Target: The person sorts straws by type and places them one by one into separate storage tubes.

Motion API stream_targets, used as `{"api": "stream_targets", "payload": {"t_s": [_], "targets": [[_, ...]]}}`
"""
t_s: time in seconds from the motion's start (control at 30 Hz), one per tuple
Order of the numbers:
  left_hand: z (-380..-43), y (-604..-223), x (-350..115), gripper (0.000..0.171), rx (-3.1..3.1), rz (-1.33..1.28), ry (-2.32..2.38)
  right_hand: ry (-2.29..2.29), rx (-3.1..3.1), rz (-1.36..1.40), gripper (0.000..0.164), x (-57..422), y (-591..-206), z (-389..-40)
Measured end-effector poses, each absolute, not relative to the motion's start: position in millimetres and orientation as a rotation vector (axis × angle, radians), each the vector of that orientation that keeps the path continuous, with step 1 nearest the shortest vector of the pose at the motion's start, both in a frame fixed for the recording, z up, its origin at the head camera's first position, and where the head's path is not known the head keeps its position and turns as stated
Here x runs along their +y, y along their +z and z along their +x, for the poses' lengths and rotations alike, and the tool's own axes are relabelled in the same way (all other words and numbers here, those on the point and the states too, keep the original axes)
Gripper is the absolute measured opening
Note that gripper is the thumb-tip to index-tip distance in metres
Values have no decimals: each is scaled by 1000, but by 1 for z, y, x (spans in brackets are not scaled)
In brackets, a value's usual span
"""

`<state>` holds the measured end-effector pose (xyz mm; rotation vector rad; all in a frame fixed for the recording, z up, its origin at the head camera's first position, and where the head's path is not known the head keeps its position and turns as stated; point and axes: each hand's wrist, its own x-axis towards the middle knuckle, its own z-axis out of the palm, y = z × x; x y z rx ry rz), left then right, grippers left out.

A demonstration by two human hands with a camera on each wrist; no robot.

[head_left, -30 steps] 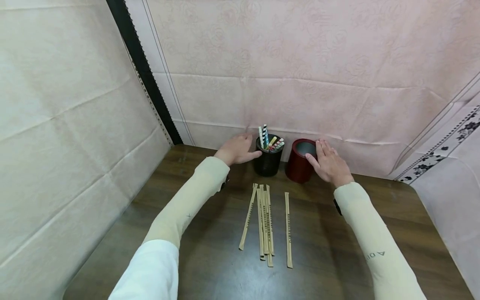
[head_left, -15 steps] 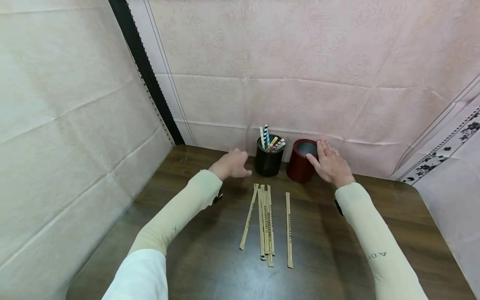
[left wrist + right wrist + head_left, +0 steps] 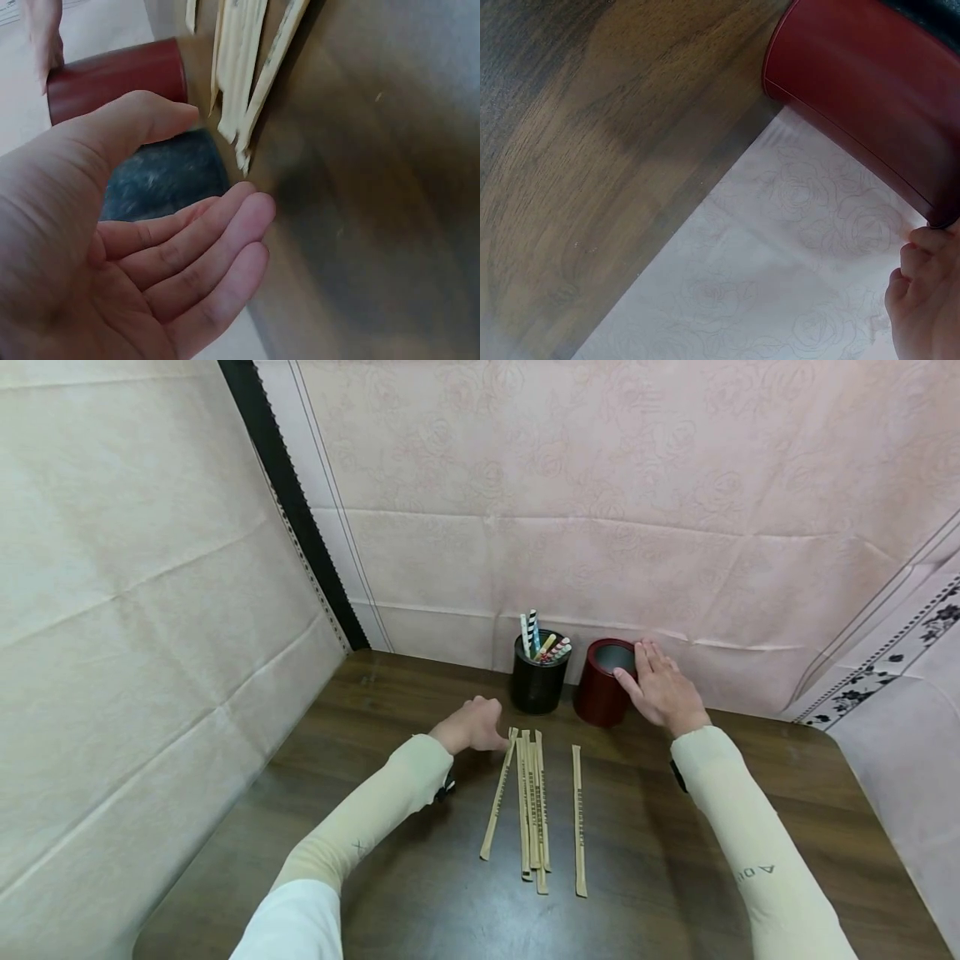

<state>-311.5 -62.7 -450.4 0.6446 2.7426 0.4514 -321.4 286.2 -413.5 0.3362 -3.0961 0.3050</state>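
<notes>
Several long, narrow tan paper sleeves with printing (image 3: 532,802) lie lengthwise on the table, with one sleeve (image 3: 578,822) apart to the right. My left hand (image 3: 474,725) is at the far tip of the leftmost sleeve (image 3: 497,797). In the left wrist view, its thumb and loosely bent fingers (image 3: 214,259) stand apart with nothing between them. My right hand (image 3: 663,689) rests with extended fingers on the right side of a red cylindrical holder (image 3: 597,693), at its rim. Beside that holder stands a black one (image 3: 536,689), with patterned sticks (image 3: 531,631) poking out.
The brown wooden table (image 3: 420,877) ends at a pale rose-patterned cloth (image 3: 600,560) just behind both holders. Another pale cloth (image 3: 150,652) hangs along the left side, and one with a floral border (image 3: 855,693) hangs on the right.
My left hand has left the side of the black holder and come toward me, down to the far ends of the paper sleeves. My right hand stays at the red holder.
</notes>
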Motion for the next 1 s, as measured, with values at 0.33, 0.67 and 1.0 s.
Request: {"api": "stream_targets", "payload": {"t_s": [0.33,0.67,1.0], "targets": [[-304,-474,-54,53,2704,554,518,309,-3093,330,93,287,-416,-321],[-302,-480,-47,36,2748,489,537,335,-3080,328,95,289,-419,-321],[-303,-483,-41,29,2716,455,578,335,-3091,319,97,288,-418,-324]]}}
